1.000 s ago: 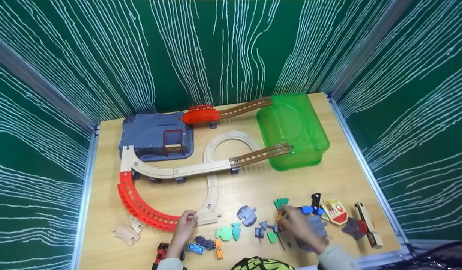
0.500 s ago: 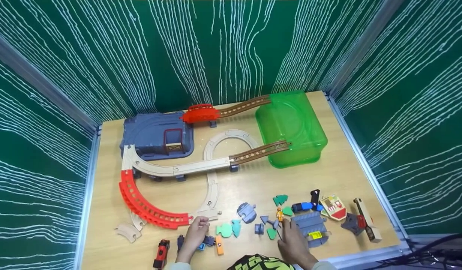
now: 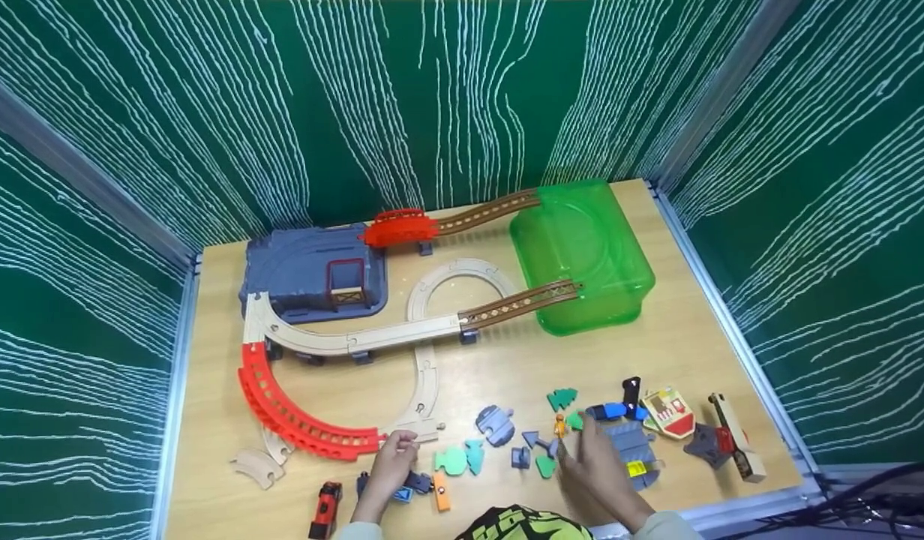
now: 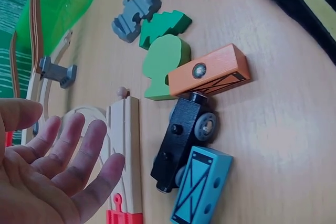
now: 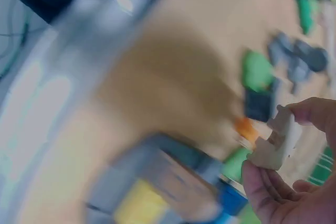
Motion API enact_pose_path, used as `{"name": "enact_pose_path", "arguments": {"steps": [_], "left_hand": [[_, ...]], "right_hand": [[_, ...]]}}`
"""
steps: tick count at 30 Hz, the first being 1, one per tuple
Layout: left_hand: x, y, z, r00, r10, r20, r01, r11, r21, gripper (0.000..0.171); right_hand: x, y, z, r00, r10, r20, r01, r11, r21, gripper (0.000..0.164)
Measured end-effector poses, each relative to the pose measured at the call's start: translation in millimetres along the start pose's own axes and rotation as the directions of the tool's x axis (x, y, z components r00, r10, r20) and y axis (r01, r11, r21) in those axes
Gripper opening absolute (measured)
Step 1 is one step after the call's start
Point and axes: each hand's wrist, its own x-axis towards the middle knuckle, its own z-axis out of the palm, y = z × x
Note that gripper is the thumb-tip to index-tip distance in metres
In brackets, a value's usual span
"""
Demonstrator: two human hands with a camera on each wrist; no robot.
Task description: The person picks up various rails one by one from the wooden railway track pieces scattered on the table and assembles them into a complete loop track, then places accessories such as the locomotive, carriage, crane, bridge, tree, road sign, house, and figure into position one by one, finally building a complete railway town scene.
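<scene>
My left hand (image 3: 391, 463) hovers palm up with loosely bent fingers, holding nothing. In the left wrist view a black wagon chassis (image 4: 181, 140), a blue crate block (image 4: 202, 184), an orange crate block (image 4: 212, 69) and a light green tree block (image 4: 165, 61) lie beside it. My right hand (image 3: 598, 466) pinches a small pale notched piece (image 5: 275, 142) between thumb and fingertips; in the head view that piece is hidden. An orange toy figure (image 3: 559, 425) and a green block (image 3: 574, 420) lie just beyond this hand. Beneath its wrist is a grey track plate (image 3: 628, 442).
The assembled track joins a grey mountain base (image 3: 304, 262), a red curve (image 3: 297, 416) and a green translucent tub (image 3: 582, 255). A red engine (image 3: 325, 510) stands front left. A house-shaped board (image 3: 668, 412) and a crane-like wooden piece (image 3: 736, 442) lie at right.
My left hand has shifted right and toward me. The right hand has drawn back from beside the orange figure, which now shows in full, then moved slightly right.
</scene>
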Motion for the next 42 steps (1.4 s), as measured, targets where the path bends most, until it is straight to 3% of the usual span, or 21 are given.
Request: {"name": "enact_pose_path", "arguments": {"steps": [5, 12, 19, 25, 31, 36, 42], "left_hand": [[10.5, 9.3, -1.3, 1.0, 0.03, -0.003, -0.03, 0.999, 0.033, 0.025], [18.9, 18.0, 1.0, 0.998, 0.055, 0.016, -0.056, 0.997, 0.05, 0.025], [22.3, 11.7, -1.4, 0.998, 0.07, 0.003, -0.07, 0.997, 0.016, 0.026], [22.6, 11.8, -5.7, 0.998, 0.062, -0.005, -0.062, 0.998, -0.015, 0.025], [28.4, 8.0, -17.0, 0.999, 0.038, -0.019, -0.04, 0.997, -0.069, 0.023], [34.1, 6.9, -25.4, 0.999, 0.034, -0.02, -0.036, 0.994, -0.106, 0.023], [39.8, 9.9, -31.3, 0.999, -0.006, -0.05, 0.001, 0.994, -0.105, 0.028]], "right_hand": [[26.5, -22.8, -24.2, 0.987, -0.057, -0.15, 0.073, 0.992, 0.103, 0.082], [72.1, -26.1, -33.8, 0.97, -0.035, -0.241, 0.085, 0.977, 0.198, 0.073], [122.3, -26.2, -11.0, 0.957, -0.03, -0.289, 0.103, 0.965, 0.24, 0.043], [161.2, -38.0, 15.0, 0.949, -0.042, -0.311, 0.123, 0.962, 0.244, 0.038], [197.3, -38.5, 34.8, 0.974, -0.004, -0.225, 0.036, 0.99, 0.138, 0.029], [216.8, -38.6, 44.3, 0.973, -0.009, -0.23, 0.027, 0.997, 0.075, 0.013], [231.6, -45.6, 51.5, 0.963, 0.0, -0.271, 0.026, 0.995, 0.092, 0.018]]}}
